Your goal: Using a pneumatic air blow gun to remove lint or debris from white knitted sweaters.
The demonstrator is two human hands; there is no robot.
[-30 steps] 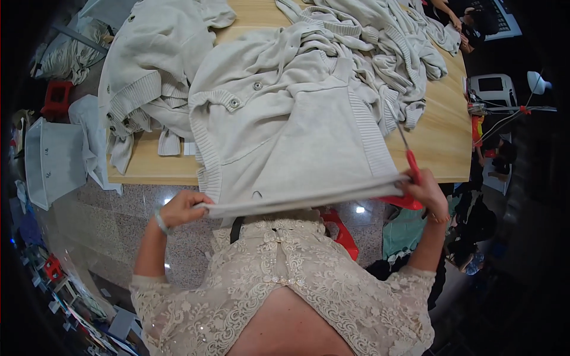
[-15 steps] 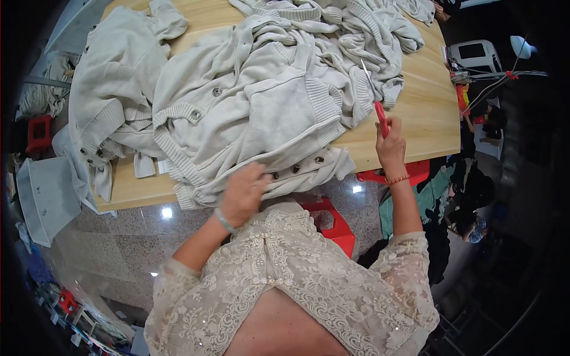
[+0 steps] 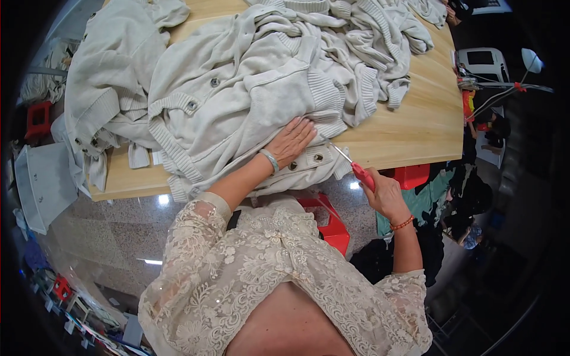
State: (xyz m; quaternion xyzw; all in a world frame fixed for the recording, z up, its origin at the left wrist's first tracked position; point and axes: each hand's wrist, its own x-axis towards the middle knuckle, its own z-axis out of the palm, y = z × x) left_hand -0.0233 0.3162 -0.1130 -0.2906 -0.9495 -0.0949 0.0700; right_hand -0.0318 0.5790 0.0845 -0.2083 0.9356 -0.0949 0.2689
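Note:
A cream knit cardigan point(image 3: 231, 101) with dark round buttons and ribbed edges lies bunched on the wooden table point(image 3: 409, 130). My left hand point(image 3: 291, 142) rests flat on it near the front edge, fingers stretched out. My right hand point(image 3: 386, 194) is closed around the red handle of a slim tool point(image 3: 363, 175) with a thin metal shaft. The tool's tip points up and left, close to the ribbed edge beside a row of buttons; whether it touches the knit I cannot tell.
More cream knitwear point(image 3: 113, 77) lies at the left, with another heap point(image 3: 380, 35) at the back right. A red stool point(image 3: 326, 222) stands under the front edge. Dark and green cloth point(image 3: 424, 204) lies right of the table. A pale grey bin point(image 3: 44, 187) is at the left.
My left hand has moved right and forward along the cardigan and now lies flat. My right hand has brought the tool down toward me, its tip turned left near the front edge.

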